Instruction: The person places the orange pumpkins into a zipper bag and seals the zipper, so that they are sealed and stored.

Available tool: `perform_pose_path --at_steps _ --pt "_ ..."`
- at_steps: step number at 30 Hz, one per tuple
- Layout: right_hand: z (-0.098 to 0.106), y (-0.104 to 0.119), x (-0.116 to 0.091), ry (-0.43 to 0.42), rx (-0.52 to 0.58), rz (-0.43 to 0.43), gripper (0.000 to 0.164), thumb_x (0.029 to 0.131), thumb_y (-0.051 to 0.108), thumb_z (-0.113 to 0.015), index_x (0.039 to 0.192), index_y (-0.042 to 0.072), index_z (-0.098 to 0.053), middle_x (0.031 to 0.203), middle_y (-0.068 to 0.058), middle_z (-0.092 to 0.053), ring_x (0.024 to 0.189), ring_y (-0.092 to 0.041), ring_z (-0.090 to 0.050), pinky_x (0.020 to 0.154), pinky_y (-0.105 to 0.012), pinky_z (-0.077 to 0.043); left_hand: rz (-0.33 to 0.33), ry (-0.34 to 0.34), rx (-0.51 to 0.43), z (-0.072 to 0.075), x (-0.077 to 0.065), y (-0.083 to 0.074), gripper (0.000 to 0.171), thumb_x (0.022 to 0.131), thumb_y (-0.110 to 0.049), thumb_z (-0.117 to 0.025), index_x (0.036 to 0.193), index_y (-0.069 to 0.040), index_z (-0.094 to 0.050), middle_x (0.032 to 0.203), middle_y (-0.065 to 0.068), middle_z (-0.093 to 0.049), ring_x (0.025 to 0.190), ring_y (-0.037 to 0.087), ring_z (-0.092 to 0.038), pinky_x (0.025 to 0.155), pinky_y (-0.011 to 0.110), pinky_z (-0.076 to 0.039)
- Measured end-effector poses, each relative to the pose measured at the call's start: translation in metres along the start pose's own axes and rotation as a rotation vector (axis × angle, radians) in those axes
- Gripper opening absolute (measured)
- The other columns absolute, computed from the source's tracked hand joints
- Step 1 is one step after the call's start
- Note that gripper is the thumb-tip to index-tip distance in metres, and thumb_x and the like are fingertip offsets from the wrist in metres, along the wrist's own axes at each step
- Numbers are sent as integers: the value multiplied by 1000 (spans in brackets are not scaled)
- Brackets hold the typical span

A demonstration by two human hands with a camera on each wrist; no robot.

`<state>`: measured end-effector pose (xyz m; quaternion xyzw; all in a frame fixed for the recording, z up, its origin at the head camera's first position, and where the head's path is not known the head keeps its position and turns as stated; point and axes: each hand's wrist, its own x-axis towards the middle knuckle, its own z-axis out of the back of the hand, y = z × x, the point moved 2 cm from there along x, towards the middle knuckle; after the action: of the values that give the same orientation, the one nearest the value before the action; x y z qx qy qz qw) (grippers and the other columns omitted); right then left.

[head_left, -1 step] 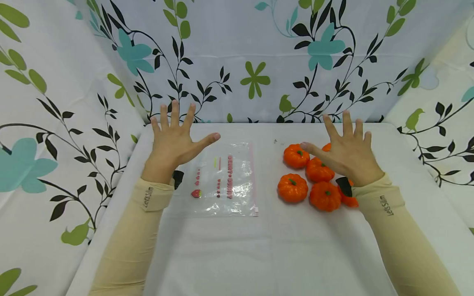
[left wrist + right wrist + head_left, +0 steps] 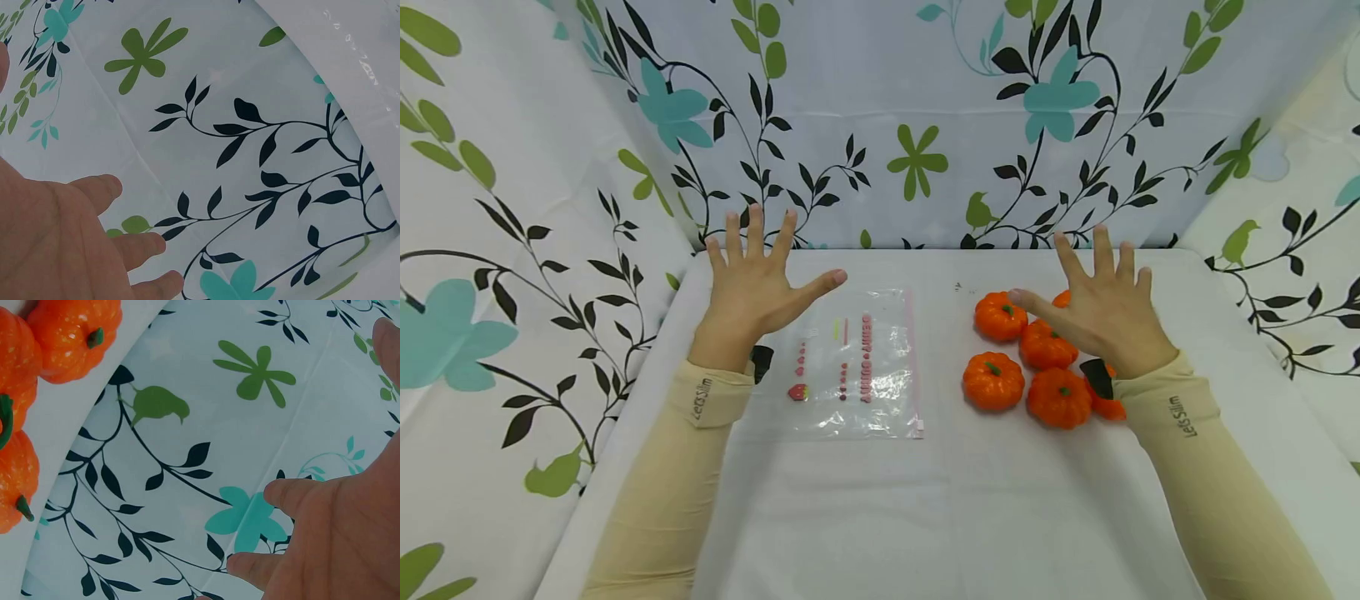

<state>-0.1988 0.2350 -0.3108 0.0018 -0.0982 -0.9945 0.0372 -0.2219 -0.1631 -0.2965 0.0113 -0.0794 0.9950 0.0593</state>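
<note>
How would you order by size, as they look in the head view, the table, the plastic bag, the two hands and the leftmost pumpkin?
1. Table
2. Plastic bag
3. Left hand and right hand: they look alike, so I do not rank them
4. Leftmost pumpkin

Head view looks down, wrist views ahead, sharing patterned cloth (image 2: 850, 92).

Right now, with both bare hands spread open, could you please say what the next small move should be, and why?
I would probably lower the bare right hand toward the glossy, ribbed orange pumpkins, since it is spread, holds nothing, and in the head view partly covers that cluster.
</note>
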Motion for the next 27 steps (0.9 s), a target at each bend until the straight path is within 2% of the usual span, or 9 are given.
perform_pose_path --at_steps 8,14,19,22,27 --pt "-1 0 -3 -61 16 29 107 86 84 -37 164 18 -4 164 -30 11 143 -63 6 109 -78 0 -7 17 3 1 0 -6 110 81 -92 -25 163 -24 5 165 20 19 147 46 22 113 70 11" --pt "-7 4 -11 -87 61 93 114 84 82 -50 163 19 3 165 -27 9 145 -61 -4 112 -74 -7 -39 14 7 -1 0 -13 109 82 -91 -27 163 -24 3 166 19 16 148 43 21 113 68 12" --pt "-18 10 -17 -77 136 133 129 73 83 -63 162 22 8 167 -24 -1 142 -58 -22 109 -73 -24 -99 -8 -35 -13 0 -20 105 86 -87 -33 163 -25 3 167 17 10 150 43 16 115 68 6" --pt "-26 14 -20 -52 190 152 136 68 84 -67 162 23 9 165 -24 -13 137 -54 -36 105 -69 -36 -129 -48 -75 -23 0 -26 102 89 -83 -36 164 -24 1 168 17 3 152 45 4 117 68 -2" --pt "-40 19 -26 26 231 175 142 65 83 -71 162 14 6 152 -28 -35 127 -44 -48 104 -59 -43 -191 -103 -222 -47 -3 -42 100 96 -69 -45 163 -9 -3 165 23 -15 151 42 -15 121 55 -17"
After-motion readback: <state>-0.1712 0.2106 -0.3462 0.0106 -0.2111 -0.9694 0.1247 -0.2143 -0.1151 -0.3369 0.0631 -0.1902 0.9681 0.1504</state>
